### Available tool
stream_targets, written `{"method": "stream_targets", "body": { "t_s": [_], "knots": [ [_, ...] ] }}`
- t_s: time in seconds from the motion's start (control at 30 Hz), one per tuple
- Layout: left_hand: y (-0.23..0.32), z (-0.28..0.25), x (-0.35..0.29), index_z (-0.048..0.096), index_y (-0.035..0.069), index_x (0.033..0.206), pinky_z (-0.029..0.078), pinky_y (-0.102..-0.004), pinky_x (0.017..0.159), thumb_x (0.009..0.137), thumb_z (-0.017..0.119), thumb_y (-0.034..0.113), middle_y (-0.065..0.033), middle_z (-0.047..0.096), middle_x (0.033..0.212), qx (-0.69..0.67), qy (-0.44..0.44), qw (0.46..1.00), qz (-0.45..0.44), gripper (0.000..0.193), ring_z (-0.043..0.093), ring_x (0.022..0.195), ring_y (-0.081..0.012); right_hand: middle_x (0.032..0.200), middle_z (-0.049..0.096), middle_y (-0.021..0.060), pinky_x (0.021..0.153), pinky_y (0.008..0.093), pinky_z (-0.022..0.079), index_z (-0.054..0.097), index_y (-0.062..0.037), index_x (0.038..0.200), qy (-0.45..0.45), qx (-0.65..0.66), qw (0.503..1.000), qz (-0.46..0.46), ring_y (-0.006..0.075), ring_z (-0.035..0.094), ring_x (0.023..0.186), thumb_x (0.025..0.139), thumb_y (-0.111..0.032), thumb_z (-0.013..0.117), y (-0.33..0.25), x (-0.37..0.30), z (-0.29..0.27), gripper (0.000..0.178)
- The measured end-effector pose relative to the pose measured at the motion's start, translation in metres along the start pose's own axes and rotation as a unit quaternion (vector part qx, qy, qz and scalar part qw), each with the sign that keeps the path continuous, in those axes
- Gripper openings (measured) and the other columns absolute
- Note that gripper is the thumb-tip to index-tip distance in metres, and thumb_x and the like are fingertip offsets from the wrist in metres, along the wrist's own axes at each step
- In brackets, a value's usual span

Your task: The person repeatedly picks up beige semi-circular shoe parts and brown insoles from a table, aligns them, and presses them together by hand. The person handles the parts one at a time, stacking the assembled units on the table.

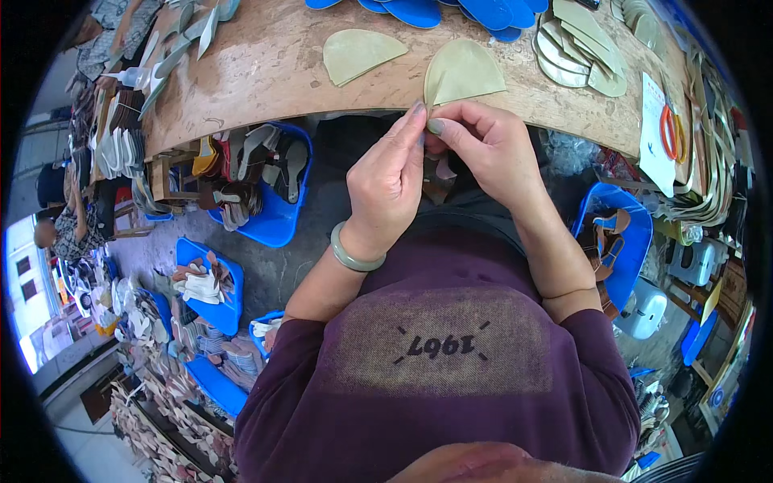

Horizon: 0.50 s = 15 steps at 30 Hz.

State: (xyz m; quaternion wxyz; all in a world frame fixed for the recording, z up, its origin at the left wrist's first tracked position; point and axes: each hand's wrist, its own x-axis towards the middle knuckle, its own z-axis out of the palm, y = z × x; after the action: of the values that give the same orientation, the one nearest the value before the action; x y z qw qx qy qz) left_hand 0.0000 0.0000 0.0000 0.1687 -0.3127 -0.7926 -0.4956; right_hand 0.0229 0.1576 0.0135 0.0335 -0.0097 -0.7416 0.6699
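Wooden table (266, 88) — pale rounded piece (467, 68) just beyond left hand (386, 173) and right hand (493, 145)

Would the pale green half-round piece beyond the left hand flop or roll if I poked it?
The pale green piece looks thin, so it's probably light and may bend when lifted. It lies flat on the wooden table, so a push would likely slide it, not roll it.

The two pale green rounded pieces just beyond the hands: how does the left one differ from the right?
The left piece lies apart from the left hand and right hand; the right piece has their fingertips at its near left corner. The left piece's straight edge slants up to the right; the right piece's runs closer to level. Both are pale green, on the wooden table.
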Motion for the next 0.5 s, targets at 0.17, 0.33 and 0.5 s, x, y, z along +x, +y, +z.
{"method": "stream_targets", "body": {
  "t_s": [0.17, 0.33, 0.5],
  "knots": [
    [0.0055, -0.0041, -0.0011, 0.062, -0.002, 0.120, 0.056, -0.0289, 0.079, 0.089, 0.056, -0.007, -0.0178, 0.068, 0.111, -0.074, -0.023, 0.994, -0.072, 0.032, 0.070, 0.091, -0.0206, 0.076, 0.069, 0.0043, 0.053, 0.0208, 0.047, 0.068, 0.0000, 0.097, -0.020, 0.092, 0.994, 0.053, 0.0061, 0.061, 0.063, 0.092, -0.015, 0.059, -0.0024, -0.0019, -0.0027, 0.019],
    [0.0055, -0.0021, -0.0002, 0.062, -0.002, 0.121, 0.056, -0.0284, 0.079, 0.090, 0.057, -0.006, -0.0180, 0.068, 0.111, -0.034, -0.017, 0.999, -0.023, 0.032, 0.070, 0.091, -0.0196, 0.075, 0.069, 0.0039, 0.053, 0.0213, 0.048, 0.068, 0.0004, 0.096, -0.007, 0.063, 0.997, 0.035, 0.0057, 0.062, 0.065, 0.092, -0.015, 0.058, -0.0035, -0.0038, -0.0021, 0.018],
    [0.0081, -0.0019, -0.0011, 0.061, -0.004, 0.120, 0.056, -0.0283, 0.077, 0.093, 0.057, -0.002, -0.0148, 0.068, 0.107, -0.131, -0.013, 0.988, -0.081, 0.028, 0.069, 0.089, -0.0176, 0.073, 0.067, 0.0029, 0.057, 0.0213, 0.048, 0.067, 0.0004, 0.091, 0.003, 0.063, 0.998, 0.030, 0.0059, 0.061, 0.065, 0.090, -0.014, 0.058, -0.0050, -0.0035, 0.0008, 0.017]
  ]
}}
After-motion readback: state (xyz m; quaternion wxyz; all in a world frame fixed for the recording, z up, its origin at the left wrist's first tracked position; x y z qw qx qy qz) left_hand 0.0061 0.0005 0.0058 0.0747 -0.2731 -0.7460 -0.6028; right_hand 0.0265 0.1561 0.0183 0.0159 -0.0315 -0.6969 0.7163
